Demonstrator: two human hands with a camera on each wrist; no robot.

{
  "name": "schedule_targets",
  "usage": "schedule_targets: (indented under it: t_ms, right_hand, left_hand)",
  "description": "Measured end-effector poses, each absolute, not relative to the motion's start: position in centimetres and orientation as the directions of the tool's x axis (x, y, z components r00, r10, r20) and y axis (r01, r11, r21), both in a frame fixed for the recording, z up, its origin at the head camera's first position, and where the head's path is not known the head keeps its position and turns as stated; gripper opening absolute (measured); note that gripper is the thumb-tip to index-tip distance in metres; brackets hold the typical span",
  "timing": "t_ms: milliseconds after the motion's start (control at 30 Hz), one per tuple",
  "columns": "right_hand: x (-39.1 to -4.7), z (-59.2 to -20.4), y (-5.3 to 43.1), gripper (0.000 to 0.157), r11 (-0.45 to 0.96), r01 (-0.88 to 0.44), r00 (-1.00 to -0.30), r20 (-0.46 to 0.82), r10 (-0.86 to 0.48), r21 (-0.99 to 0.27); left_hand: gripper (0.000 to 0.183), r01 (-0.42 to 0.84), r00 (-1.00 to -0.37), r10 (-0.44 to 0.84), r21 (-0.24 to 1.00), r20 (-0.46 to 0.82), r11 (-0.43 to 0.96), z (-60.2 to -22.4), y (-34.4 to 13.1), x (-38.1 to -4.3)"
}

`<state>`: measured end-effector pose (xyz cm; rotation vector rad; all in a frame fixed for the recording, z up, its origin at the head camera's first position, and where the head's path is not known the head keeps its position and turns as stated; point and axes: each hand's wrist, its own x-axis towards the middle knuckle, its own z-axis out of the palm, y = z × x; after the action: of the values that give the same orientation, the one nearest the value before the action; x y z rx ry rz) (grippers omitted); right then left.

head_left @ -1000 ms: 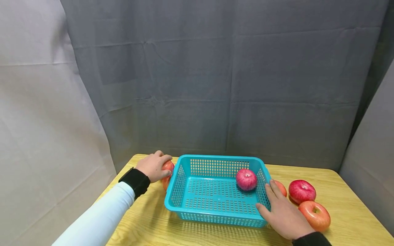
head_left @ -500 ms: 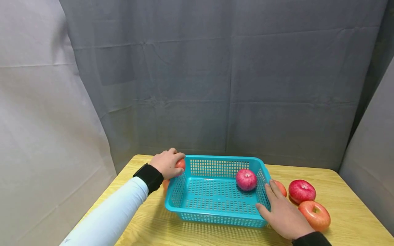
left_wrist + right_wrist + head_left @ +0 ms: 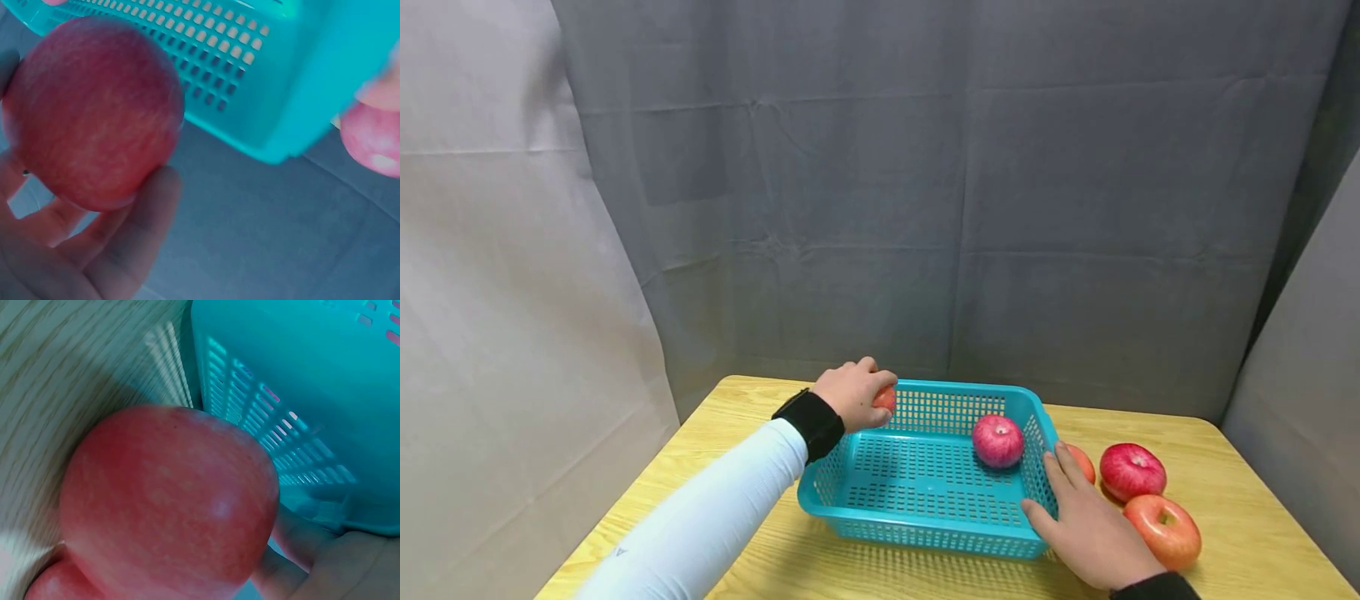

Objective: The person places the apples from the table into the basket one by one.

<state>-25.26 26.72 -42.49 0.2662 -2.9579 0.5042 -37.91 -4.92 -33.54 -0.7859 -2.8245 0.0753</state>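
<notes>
My left hand (image 3: 853,396) grips a red apple (image 3: 886,400) over the left back part of a turquoise plastic basket (image 3: 925,533). In the left wrist view, the fingers (image 3: 140,231) curl around that apple (image 3: 94,112), with the basket's slotted side behind it. My right hand (image 3: 1090,525) rests against the basket's right end, its fingers straight along the rim. Inside the basket, toward the right, sits a dark pink apple (image 3: 997,442). The right wrist view shows a large red apple (image 3: 169,500) close to the right hand (image 3: 350,562).
Right of the basket, on the wooden table (image 3: 760,575), lie a dark pink apple (image 3: 1132,472), an orange-red apple (image 3: 1163,532) and another apple (image 3: 1081,463) partly hidden by the right hand. A grey cloth (image 3: 880,208) hangs behind the table.
My left hand has carried the apple from beside the basket's left end, rightward, to over the basket. A second apple at that left end is now hidden. The right hand stays put.
</notes>
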Motion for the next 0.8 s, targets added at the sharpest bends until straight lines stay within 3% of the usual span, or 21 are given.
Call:
schedule_targets:
  t_ms: [800]
  right_hand:
    - [-24.5, -41.9, 26.8, 0.092, 0.932, -0.195, -0.975, 0.165, -0.15, -0.304]
  left_hand:
    - [0.048, 0.576, -0.787, 0.588, -0.119, 0.187, 0.809, -37.5, 3.1, -38.7]
